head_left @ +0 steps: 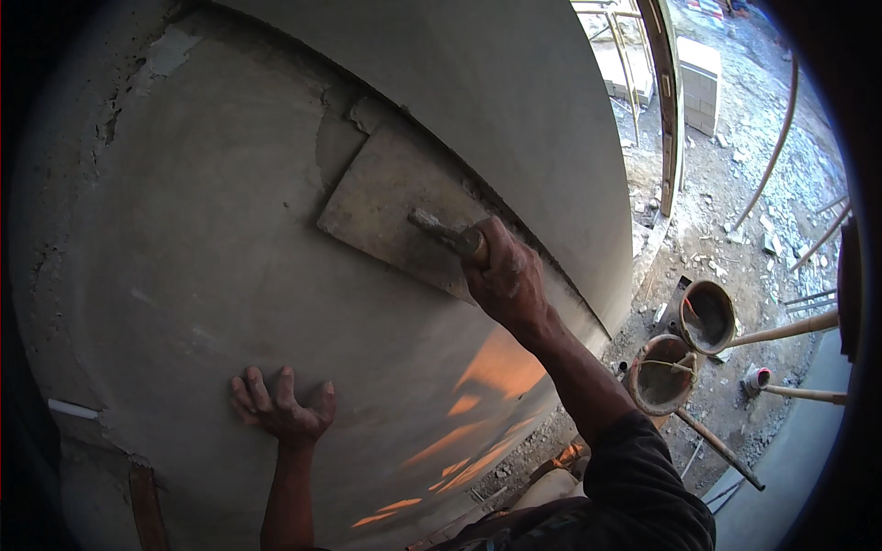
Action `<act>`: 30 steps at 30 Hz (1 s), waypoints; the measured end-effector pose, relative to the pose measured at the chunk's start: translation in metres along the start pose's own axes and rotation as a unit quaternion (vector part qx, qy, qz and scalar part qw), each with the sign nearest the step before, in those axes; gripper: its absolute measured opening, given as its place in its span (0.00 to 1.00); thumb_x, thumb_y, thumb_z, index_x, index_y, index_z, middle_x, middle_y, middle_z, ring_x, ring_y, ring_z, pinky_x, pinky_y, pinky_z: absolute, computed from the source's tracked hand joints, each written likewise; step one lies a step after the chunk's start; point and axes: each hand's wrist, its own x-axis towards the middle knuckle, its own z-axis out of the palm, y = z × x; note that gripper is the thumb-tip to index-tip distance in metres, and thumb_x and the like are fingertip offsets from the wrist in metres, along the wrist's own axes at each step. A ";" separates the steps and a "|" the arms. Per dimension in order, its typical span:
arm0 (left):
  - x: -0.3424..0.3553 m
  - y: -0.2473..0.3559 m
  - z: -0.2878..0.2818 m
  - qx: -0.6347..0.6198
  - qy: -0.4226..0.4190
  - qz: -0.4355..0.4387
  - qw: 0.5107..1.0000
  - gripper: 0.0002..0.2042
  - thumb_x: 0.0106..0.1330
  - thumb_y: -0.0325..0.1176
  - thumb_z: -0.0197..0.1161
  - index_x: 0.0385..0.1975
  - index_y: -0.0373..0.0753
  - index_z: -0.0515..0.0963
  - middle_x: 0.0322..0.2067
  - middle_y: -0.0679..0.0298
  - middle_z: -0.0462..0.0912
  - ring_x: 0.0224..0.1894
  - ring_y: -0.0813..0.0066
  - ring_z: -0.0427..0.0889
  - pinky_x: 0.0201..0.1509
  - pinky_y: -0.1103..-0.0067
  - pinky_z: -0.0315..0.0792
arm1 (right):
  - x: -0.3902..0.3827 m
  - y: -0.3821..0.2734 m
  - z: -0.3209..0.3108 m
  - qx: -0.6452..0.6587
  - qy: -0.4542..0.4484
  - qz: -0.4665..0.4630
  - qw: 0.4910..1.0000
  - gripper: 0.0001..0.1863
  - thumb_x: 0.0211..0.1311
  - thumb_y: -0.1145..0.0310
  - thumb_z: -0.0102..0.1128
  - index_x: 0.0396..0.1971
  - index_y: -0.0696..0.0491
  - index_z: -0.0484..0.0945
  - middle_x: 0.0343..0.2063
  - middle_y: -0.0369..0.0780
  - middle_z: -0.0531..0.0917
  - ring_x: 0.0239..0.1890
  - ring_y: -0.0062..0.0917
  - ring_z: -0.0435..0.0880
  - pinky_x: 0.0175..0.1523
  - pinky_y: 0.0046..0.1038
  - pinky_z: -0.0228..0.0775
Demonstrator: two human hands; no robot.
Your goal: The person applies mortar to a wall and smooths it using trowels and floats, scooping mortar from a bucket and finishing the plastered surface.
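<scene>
Grey wet-looking plaster point(202, 248) covers the wall in front of me. My right hand point(507, 273) is wrapped round the handle of a plastering trowel point(372, 197), whose broad rectangular blade lies against the plaster. The blade's upper side runs along a raised dark edge point(441, 147) that slants across the wall, and some mortar sits at its upper corner. Lower left, my left hand point(289, 409) rests on the wall with fingers spread, holding nothing.
Two round buckets point(636, 376) stand on the rubble-strewn ground at right, near wooden poles point(790, 328). Beyond are an upright post point(668, 119) and a stack of pale blocks point(700, 87). A white pipe end point(73, 410) sticks out of the wall at far left.
</scene>
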 end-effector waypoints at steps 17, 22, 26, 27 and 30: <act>0.002 0.002 0.001 0.015 0.008 -0.001 1.000 0.31 0.65 0.59 0.60 0.63 0.48 0.67 0.71 0.50 0.59 0.73 0.36 0.54 0.70 0.43 0.50 | -0.082 -0.009 0.054 0.197 0.073 0.258 0.943 0.14 0.63 0.64 0.65 0.42 0.55 0.72 0.32 0.50 0.83 0.37 0.46 0.84 0.42 0.41 0.74; 0.000 0.001 0.001 0.012 0.000 -0.003 1.000 0.32 0.65 0.59 0.59 0.63 0.48 0.67 0.70 0.49 0.59 0.73 0.37 0.54 0.71 0.43 0.49 | -0.057 -0.053 0.047 0.225 0.087 0.223 0.945 0.14 0.64 0.65 0.63 0.42 0.55 0.71 0.33 0.48 0.81 0.35 0.41 0.82 0.43 0.39 0.72; -0.002 -0.002 0.001 0.014 -0.009 -0.002 1.000 0.32 0.64 0.60 0.59 0.64 0.48 0.66 0.70 0.49 0.59 0.73 0.38 0.54 0.70 0.44 0.49 | -0.042 -0.087 0.047 0.258 0.068 0.217 0.939 0.13 0.64 0.66 0.62 0.41 0.56 0.70 0.32 0.47 0.80 0.34 0.40 0.81 0.43 0.39 0.72; -0.002 -0.002 0.001 0.013 -0.007 -0.003 1.000 0.32 0.64 0.60 0.59 0.64 0.48 0.66 0.70 0.49 0.59 0.73 0.38 0.54 0.70 0.44 0.49 | -0.041 -0.092 0.049 0.261 0.075 0.224 0.936 0.14 0.64 0.66 0.62 0.41 0.56 0.69 0.32 0.48 0.80 0.34 0.40 0.80 0.43 0.39 0.73; -0.001 -0.002 0.001 0.006 0.006 -0.003 1.000 0.33 0.64 0.60 0.59 0.64 0.49 0.66 0.70 0.49 0.59 0.73 0.38 0.54 0.70 0.44 0.50 | -0.041 -0.104 0.053 0.296 0.082 0.232 0.923 0.14 0.63 0.66 0.62 0.41 0.56 0.69 0.31 0.48 0.79 0.33 0.39 0.80 0.42 0.39 0.73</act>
